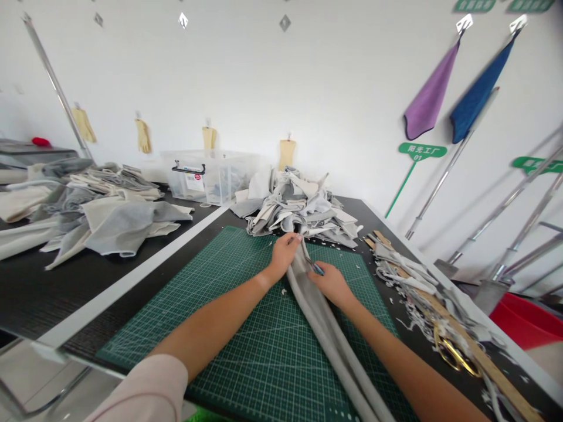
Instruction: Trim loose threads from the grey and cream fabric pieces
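Left hand (284, 255): grip closed, pinching the top end of a grey fabric strip (314, 310) on the green cutting mat (246, 346). Right hand (332, 286): grip closed on a small blue-handled tool (316, 268) at the strip. Gold-handled scissors (455, 357) lie lower right; a heap of grey fabric offcuts (299, 205) sits directly beyond the hands.

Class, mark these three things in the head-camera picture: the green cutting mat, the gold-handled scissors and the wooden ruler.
Green cutting mat (246, 351), head view, bare gridded surface.
Gold-handled scissors (455, 356), head view, finger loop.
Wooden ruler (505, 384), head view, lower stretch.
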The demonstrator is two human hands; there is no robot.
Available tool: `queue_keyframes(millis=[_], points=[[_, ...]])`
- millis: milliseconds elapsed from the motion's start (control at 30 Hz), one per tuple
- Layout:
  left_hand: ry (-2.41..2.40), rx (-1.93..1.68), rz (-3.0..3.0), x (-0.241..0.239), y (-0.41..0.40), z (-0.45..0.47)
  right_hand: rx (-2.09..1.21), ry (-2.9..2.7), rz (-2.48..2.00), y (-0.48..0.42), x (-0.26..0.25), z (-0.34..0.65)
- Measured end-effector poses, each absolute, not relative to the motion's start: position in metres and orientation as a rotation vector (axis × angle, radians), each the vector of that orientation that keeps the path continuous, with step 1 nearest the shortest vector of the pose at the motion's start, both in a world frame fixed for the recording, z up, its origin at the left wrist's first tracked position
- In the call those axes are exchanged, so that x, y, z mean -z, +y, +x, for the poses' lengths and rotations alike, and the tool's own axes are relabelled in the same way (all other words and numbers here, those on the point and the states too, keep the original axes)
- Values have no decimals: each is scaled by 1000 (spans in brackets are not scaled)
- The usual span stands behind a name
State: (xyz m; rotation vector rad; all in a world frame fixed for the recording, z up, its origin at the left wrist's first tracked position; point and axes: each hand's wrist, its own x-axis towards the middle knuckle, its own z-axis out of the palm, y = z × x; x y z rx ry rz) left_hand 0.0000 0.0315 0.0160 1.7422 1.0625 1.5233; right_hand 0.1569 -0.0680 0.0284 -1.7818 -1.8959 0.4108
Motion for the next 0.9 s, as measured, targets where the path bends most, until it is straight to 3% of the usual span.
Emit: queue_keyframes(millis=[300, 533, 667, 900], points=[[1472, -1977, 1492, -60, 50, -45, -44, -2209, -2138, -71, -58, 180], [1639, -1990, 1459, -85, 65, -75, 126, -2154, -2305, -60, -67, 212], [1820, -1613, 1616, -97, 78, -98, 139, -2128, -2363, -54, -69, 233], [1861, -423, 2008, -127, 74, -143, -84, -2176, -2430, -44, -67, 268]])
